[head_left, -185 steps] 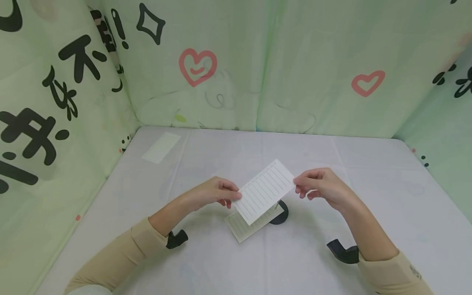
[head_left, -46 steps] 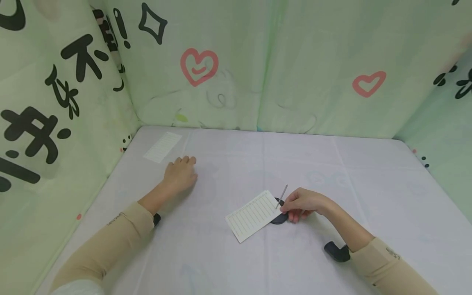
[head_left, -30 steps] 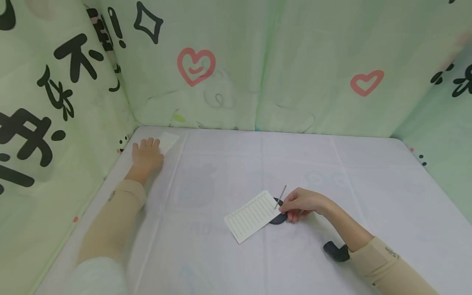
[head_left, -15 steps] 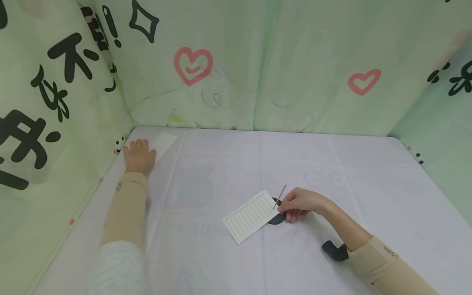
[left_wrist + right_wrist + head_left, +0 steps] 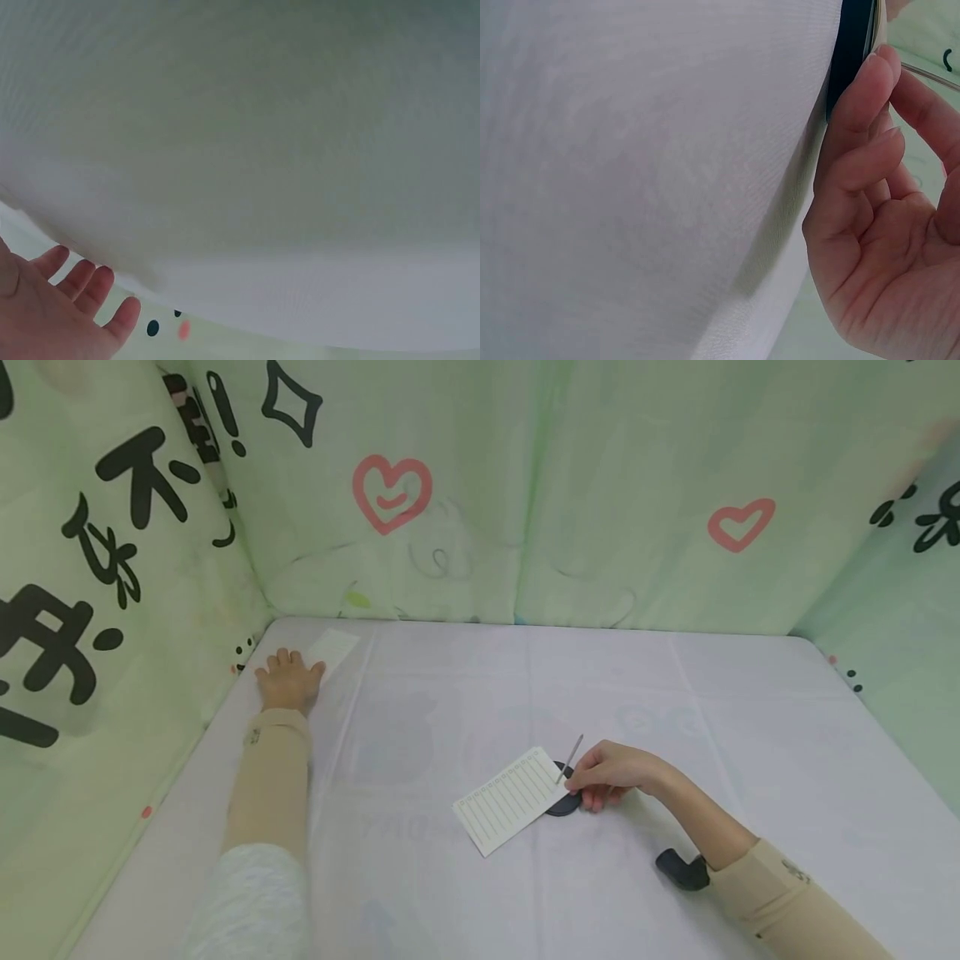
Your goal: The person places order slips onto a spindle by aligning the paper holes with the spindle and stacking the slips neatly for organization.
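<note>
At the table's far left, my left hand (image 5: 288, 682) lies with its fingers spread and holds nothing. A pale paper slip (image 5: 335, 648) is beside it, partly hidden by the hand. Near the table's middle, a lined paper slip (image 5: 504, 807) with small boxes along one edge sits tilted on a paper spike. The thin metal spike (image 5: 572, 755) leans up through its right corner, above a round black base (image 5: 562, 807). My right hand (image 5: 617, 773) pinches that corner beside the spike. In the right wrist view its fingers (image 5: 871, 82) touch the dark base's edge.
White cloth covers the table (image 5: 420, 710). Pale green curtains (image 5: 465, 527) with hearts and black writing stand along the back and sides. A black curved piece (image 5: 684, 870) juts from beneath the right sleeve.
The slip held between both hands earlier is now on the spike. My left hand has moved to the far left, over part of the slip there. The right hand stays by the spike lately.
</note>
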